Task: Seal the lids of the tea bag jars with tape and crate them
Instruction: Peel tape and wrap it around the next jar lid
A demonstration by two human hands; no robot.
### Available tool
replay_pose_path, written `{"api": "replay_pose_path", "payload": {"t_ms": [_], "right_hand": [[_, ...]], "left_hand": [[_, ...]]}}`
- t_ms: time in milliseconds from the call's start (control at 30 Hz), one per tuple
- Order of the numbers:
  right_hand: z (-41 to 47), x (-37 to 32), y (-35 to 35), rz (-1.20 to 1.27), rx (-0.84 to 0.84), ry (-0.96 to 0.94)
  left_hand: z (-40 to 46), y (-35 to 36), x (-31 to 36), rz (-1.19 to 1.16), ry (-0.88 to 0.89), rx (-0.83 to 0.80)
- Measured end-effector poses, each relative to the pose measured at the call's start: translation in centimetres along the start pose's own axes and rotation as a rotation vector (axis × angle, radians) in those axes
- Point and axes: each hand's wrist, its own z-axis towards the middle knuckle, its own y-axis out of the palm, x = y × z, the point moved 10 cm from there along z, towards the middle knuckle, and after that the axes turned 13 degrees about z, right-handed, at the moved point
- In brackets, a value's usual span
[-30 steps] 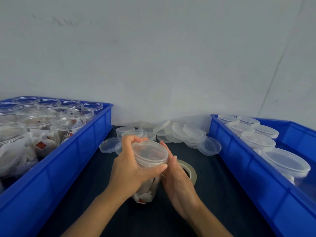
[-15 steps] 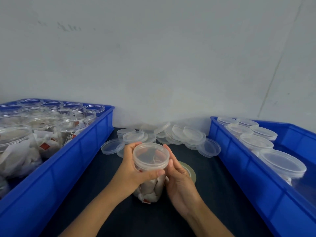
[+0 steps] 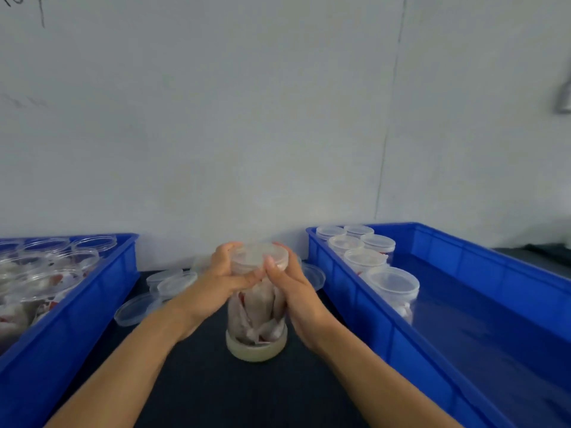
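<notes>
1. At the centre of the dark desk (image 3: 197,393), between two blue crates, my left hand (image 3: 221,278) and my right hand (image 3: 295,296) meet around one tea bag jar (image 3: 256,307).
2. Left hand: fingers curled round the lid (image 3: 258,256) from the left, thumb lying across the jar's upper wall; it grips the jar at its top.
3. Right hand: fingers (image 3: 279,247) wrapped round the lid's right rim, thumb pointing up along the near side; it also grips the top.
4. Tea bag jar: upright, long axis vertical, lid uppermost, filled with pale tea bags bearing red tags. Its base stands in the hole of the tape roll (image 3: 256,350), which lies flat on the desk.
5. Left crate (image 3: 77,304): holds tea bag jars without lids.
6. Right crate (image 3: 463,304): holds lidded jars (image 3: 391,284) in a row along its near-left wall, all upright.
7. Loose lids (image 3: 173,282): scattered on the desk behind my hands, near the wall.
</notes>
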Motion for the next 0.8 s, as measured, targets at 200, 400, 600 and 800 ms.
{"api": "replay_pose_path", "payload": {"t_ms": [200,400,600,800], "right_hand": [[-0.5,-8.4,-4.9,-0.07,0.121,-0.12],[-1.4,-16.5,-10.5,-0.306,0.161,-0.236],[-0.5,-18.2,-18.8,-0.465,0.229,-0.125],[0.3,-15.9,-25.4,-0.575,0.362,-0.109]], "left_hand": [[3.6,4.1,8.9,0.093,0.149,-0.01],[7.8,8.5,15.6,0.193,0.307,0.071],[13.2,15.6,16.3,0.283,0.326,0.031],[17.2,21.7,12.3,0.327,0.28,0.058]]}}
